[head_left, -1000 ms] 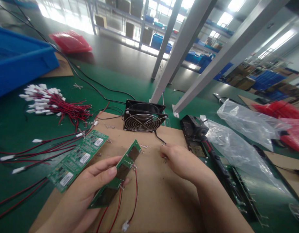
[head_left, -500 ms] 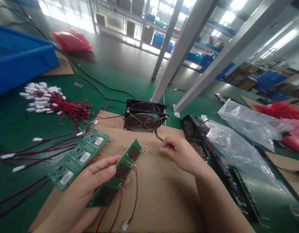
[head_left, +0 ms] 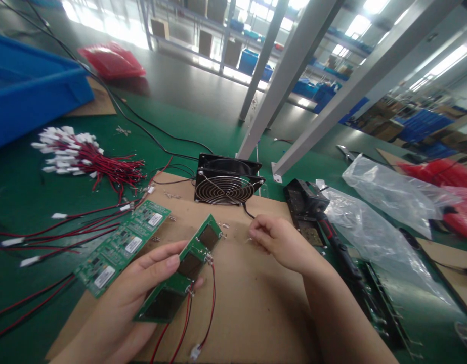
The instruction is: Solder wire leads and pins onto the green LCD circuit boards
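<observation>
My left hand [head_left: 130,298] grips a long green circuit board [head_left: 185,265] by its edge, held tilted above a brown cardboard sheet [head_left: 241,303]. Red wires with a white connector [head_left: 195,351] hang from the board. My right hand [head_left: 281,242] is curled into a pinch just right of the board's far end, over small metal springs [head_left: 224,226] lying on the cardboard; what its fingertips hold is too small to make out. A second green circuit board [head_left: 123,247] with white labels lies flat to the left.
A black fan [head_left: 225,184] stands at the cardboard's far edge. A bundle of red wires with white connectors [head_left: 81,159] lies left, by a blue bin [head_left: 32,86]. A soldering tool [head_left: 332,237], clear plastic bags [head_left: 377,212] and grey posts [head_left: 294,65] are right.
My right hand lifted off the cardboard, drew back a little and curled into a pinch near the springs. The left hand and its board barely moved.
</observation>
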{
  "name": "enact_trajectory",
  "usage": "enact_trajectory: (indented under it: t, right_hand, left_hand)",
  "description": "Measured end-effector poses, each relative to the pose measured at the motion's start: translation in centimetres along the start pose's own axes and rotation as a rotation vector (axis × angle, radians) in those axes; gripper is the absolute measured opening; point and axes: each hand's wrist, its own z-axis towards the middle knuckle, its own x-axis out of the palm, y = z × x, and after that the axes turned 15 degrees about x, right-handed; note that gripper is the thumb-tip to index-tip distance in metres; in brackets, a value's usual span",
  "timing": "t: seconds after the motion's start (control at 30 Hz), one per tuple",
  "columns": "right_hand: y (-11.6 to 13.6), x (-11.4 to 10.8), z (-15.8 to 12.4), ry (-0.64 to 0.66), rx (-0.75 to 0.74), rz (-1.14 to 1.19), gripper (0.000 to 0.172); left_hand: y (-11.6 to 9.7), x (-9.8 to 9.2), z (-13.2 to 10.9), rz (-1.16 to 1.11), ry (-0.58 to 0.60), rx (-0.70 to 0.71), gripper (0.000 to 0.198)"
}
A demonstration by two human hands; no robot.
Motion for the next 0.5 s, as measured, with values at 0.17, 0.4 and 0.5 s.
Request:
enact_trajectory:
  t: [0.17,0.4,0.5]
  right_hand:
    - [0.02,0.33,0.03,0.023,-0.011,0.056,0.015]
    - [-0.19,0.50,0.36,0.018,0.074,0.149,0.008]
    - [-0.45,0.79,0.56,0.071,0.069,0.229,0.002]
  left_hand:
    - [-0.17,0.10,-0.01,-0.010,-0.018,-0.006,0.024]
    - [-0.13,-0.04,0.06,-0.009,0.005,-0.006,0.028]
    - [-0.08,-0.11,0.11,0.004,-0.002,-0.002,0.026]
